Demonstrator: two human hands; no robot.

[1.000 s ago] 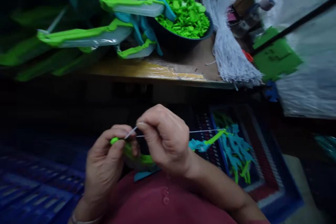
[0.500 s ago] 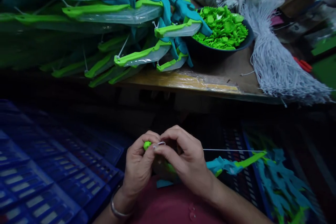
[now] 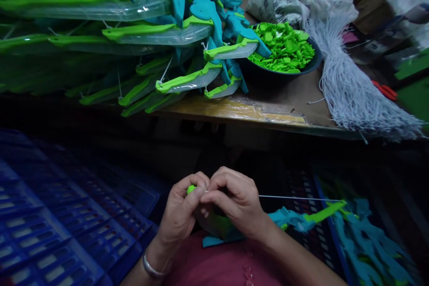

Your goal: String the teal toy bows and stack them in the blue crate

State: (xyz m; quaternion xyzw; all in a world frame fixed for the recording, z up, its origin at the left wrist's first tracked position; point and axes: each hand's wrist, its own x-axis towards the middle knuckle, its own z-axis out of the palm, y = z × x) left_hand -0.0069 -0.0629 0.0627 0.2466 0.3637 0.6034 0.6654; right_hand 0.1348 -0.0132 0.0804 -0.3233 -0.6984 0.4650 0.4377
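Low in the middle, my two hands meet over my lap. My left hand (image 3: 181, 214) pinches a small green plastic piece (image 3: 191, 189) between thumb and fingers. My right hand (image 3: 234, 201) is closed on a thin white string (image 3: 295, 198) that runs taut to the right, toward a green and teal toy part (image 3: 311, 216) lying across my lap. A bracelet circles my left wrist.
On the wooden bench (image 3: 295, 94) lies a pile of green, teal and clear toy pieces (image 3: 161, 35), a dark bowl (image 3: 315, 60) of green plastic bits, a bundle of white strings (image 3: 355, 94) and white bags. Blue crates (image 3: 67, 228) stand at the left; more teal parts sit at the lower right.
The view has swung left and up, bringing more of the toy pile in. My hands have drawn closer together and the short string end at my fingertips has pulled in.
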